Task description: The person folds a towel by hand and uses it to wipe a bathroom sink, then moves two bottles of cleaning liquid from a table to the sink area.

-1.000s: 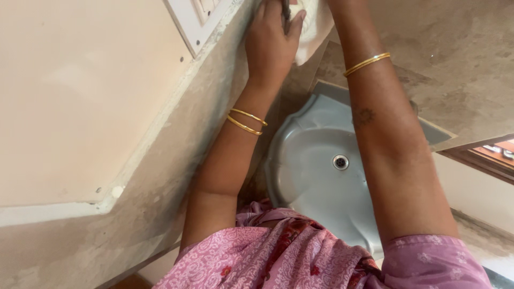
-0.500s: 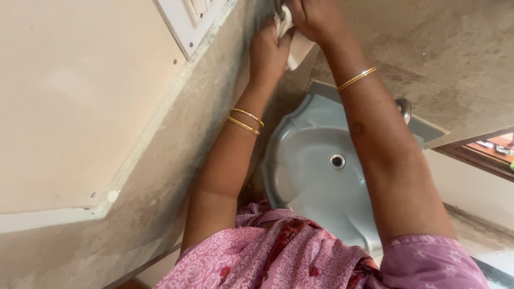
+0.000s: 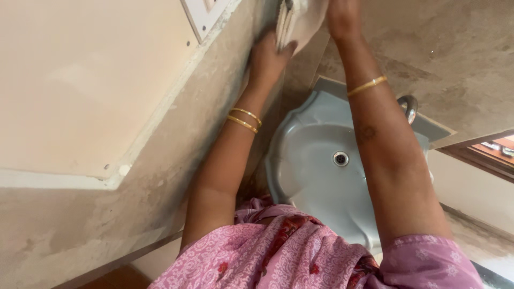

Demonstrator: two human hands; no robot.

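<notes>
Head view, hands: both arms reach up toward 12 o'clock, over the basin, to the corner where two walls meet.
Left hand point(image 3: 267, 56): at about 12 o'clock, slightly left of centre; fingers curled up against the lower edge of a white cloth point(image 3: 300, 21), thumb touching it; it looks to grip the cloth, though the fingertips are partly hidden behind the fabric.
Right hand point(image 3: 342, 16): at 12 o'clock, just right of the cloth and cut by the top edge; only the heel and wrist show, so I cannot tell how far it is open or whether it grips anything.
White cloth: folded, hanging at the very top edge, between the two hands, against the wall corner.
Bangles: two gold ones on the left wrist point(image 3: 243, 120), one on the right forearm point(image 3: 367, 85).
Basin point(image 3: 316, 182): grey-blue, at centre to 4 o'clock, below and between the forearms; a metal drain point(image 3: 340, 158) sits in its bowl.
Tap point(image 3: 410, 107): curved metal, at 2 o'clock on the basin's far rim, partly behind the right forearm.
Left wall point(image 3: 176, 171): stained grey tile from 7 to 11 o'clock, with a cream panel point(image 3: 80, 80) at 9 to 10 o'clock.
Clothing point(image 3: 278, 251): pink patterned fabric at 6 o'clock.
</notes>
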